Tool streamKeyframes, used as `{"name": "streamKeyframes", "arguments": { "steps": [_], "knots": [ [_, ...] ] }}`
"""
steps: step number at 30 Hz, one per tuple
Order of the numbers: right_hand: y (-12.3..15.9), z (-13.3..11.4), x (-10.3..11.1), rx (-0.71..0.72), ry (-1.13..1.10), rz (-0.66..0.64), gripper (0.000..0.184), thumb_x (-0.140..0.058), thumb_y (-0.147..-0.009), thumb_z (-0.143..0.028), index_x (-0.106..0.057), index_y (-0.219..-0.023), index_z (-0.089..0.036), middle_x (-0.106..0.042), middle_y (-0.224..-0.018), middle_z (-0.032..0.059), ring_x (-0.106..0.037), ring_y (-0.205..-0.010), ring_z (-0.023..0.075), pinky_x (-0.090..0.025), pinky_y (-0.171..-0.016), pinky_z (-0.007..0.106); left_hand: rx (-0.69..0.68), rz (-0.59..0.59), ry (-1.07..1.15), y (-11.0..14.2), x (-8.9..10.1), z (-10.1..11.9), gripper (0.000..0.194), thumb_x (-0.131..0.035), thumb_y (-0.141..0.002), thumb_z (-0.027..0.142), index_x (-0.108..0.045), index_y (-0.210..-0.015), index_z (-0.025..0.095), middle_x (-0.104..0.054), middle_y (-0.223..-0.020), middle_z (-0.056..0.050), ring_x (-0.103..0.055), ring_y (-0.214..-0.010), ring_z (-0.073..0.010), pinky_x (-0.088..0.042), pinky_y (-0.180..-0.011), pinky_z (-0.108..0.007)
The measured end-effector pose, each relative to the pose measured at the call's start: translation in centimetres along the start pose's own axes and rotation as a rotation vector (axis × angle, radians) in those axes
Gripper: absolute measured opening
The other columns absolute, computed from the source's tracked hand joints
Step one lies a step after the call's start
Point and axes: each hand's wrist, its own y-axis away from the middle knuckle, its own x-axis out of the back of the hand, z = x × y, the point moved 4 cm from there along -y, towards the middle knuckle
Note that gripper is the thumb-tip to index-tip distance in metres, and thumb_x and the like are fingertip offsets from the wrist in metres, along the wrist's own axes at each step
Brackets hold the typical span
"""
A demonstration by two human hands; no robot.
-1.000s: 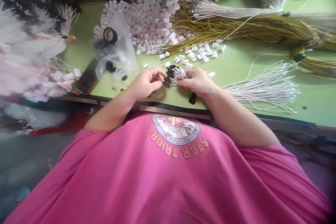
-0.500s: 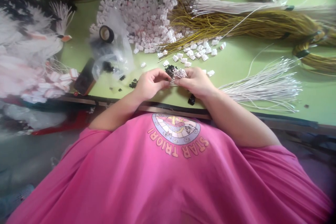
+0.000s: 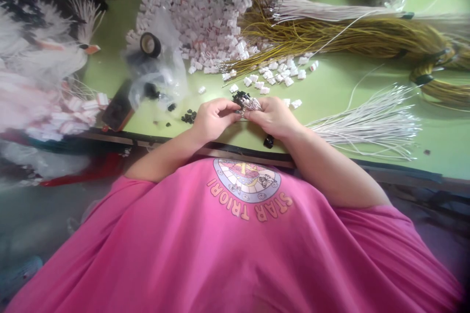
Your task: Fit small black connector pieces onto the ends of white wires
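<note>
two bare hands in the head view. right hand (image 3: 277, 116) clamped round white wires (image 3: 370, 124), near ends bunched at its fingertips, far ends fanned on green tabletop (image 3: 374, 69) past the forearm. left hand (image 3: 215, 120): thumb and forefinger close at the bunched ends; cannot tell whether they grip a piece. black connector housings (image 3: 241, 97) just beside those ends. pink t-shirt (image 3: 242, 259) lettered "star triori", upside down from here, along a round print (image 3: 246, 180). black tape roll (image 3: 150, 45) on clear plastic bag (image 3: 171, 58).

Pale green tabletop (image 3: 330, 83) over a dim grey floor (image 3: 44, 215)
</note>
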Motion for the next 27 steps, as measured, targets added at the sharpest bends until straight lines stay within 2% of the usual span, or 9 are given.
{"name": "streamKeyframes", "arguments": {
  "steps": [5, 10, 14, 18, 20, 23, 25, 27],
  "knots": [
    [0.0, 0.1, 0.0, -0.005, 0.004, -0.001, 0.022, -0.056, -0.073, -0.03, -0.047, -0.058, -0.017, -0.035, -0.053, -0.0045, -0.033, -0.055, 0.0086, -0.025, -0.053, 0.026, -0.031, 0.017, -0.045, 0.1, 0.1, 0.3, 0.02, -0.073, -0.071, 0.031, -0.072, -0.087, 0.019, -0.071, -0.087, -0.004, -0.065, -0.079, -0.0164, -0.053, -0.078, -0.032],
    [0.1, 0.0, -0.1, 0.001, -0.017, -0.028, 0.017, -0.057, -0.072, -0.029, -0.056, -0.063, -0.015, -0.045, -0.057, -0.003, -0.041, -0.058, 0.01, -0.031, -0.057, 0.026, -0.027, -0.061, 0.0, 0.3, -0.5, 0.5, 0.018, -0.073, -0.071, 0.032, -0.073, -0.084, 0.019, -0.071, -0.085, -0.005, -0.065, -0.079, -0.0166, -0.053, -0.079, -0.032],
    [0.1, 0.1, -0.2, 0.001, -0.063, -0.035, 0.017, -0.06, -0.071, -0.03, -0.063, -0.069, -0.013, -0.052, -0.06, -0.0019, -0.044, -0.06, 0.0108, -0.034, -0.059, 0.026, 0.001, -0.068, 0.024, 0.1, -1.0, 0.2, 0.018, -0.074, -0.07, 0.032, -0.073, -0.081, 0.018, -0.071, -0.083, -0.004, -0.065, -0.077, -0.0168, -0.052, -0.078, -0.032],
    [0.2, 0.0, -0.2, 0.023, -0.05, -0.032, 0.017, -0.061, -0.072, -0.03, -0.063, -0.068, -0.013, -0.053, -0.06, -0.0017, -0.047, -0.061, 0.0111, -0.035, -0.06, 0.026, -0.046, -0.114, -0.079, 0.2, -0.7, 0.7, 0.016, -0.071, -0.074, 0.031, -0.072, -0.083, 0.018, -0.071, -0.084, -0.005, -0.064, -0.077, -0.0166, -0.051, -0.077, -0.031],
    [0.3, 0.0, -0.1, 0.046, -0.028, 0.008, 0.018, -0.061, -0.072, -0.03, -0.061, -0.065, -0.014, -0.053, -0.061, -0.0012, -0.048, -0.063, 0.0117, -0.036, -0.061, 0.026, -0.091, -0.165, -0.197, 0.6, -0.1, 1.1, 0.015, -0.068, -0.077, 0.029, -0.072, -0.085, 0.017, -0.071, -0.084, -0.006, -0.064, -0.078, -0.0168, -0.05, -0.078, -0.031],
    [0.4, -0.2, 0.1, 0.116, -0.036, 0.061, 0.016, -0.064, -0.071, -0.03, -0.063, -0.069, -0.014, -0.06, -0.074, 0.0019, -0.053, -0.072, 0.0133, -0.039, -0.066, 0.027, -0.146, -0.26, -0.362, 1.4, 1.5, 1.1, 0.019, -0.063, -0.081, 0.027, -0.07, -0.095, 0.018, -0.07, -0.093, -0.007, -0.064, -0.082, -0.0171, -0.049, -0.08, -0.031],
    [0.4, -0.1, 0.2, 0.098, -0.053, 0.049, 0.018, -0.065, -0.071, -0.031, -0.065, -0.073, -0.014, -0.062, -0.077, 0.0032, -0.054, -0.073, 0.0135, -0.04, -0.068, 0.028, -0.14, -0.221, -0.464, 1.7, 3.5, 0.6, 0.022, -0.059, -0.084, 0.027, -0.069, -0.102, 0.018, -0.07, -0.099, -0.007, -0.063, -0.086, -0.0176, -0.049, -0.082, -0.031],
    [0.4, 0.2, 0.2, 0.022, -0.045, 0.029, 0.021, -0.066, -0.07, -0.033, -0.066, -0.074, -0.013, -0.061, -0.071, 0.0027, -0.053, -0.067, 0.0128, -0.039, -0.064, 0.028, -0.099, -0.102, -0.595, 1.8, 5.9, -0.4, 0.023, -0.054, -0.086, 0.025, -0.069, -0.101, 0.017, -0.069, -0.1, -0.008, -0.063, -0.091, -0.0197, -0.047, -0.088, -0.033]
  ]
}}
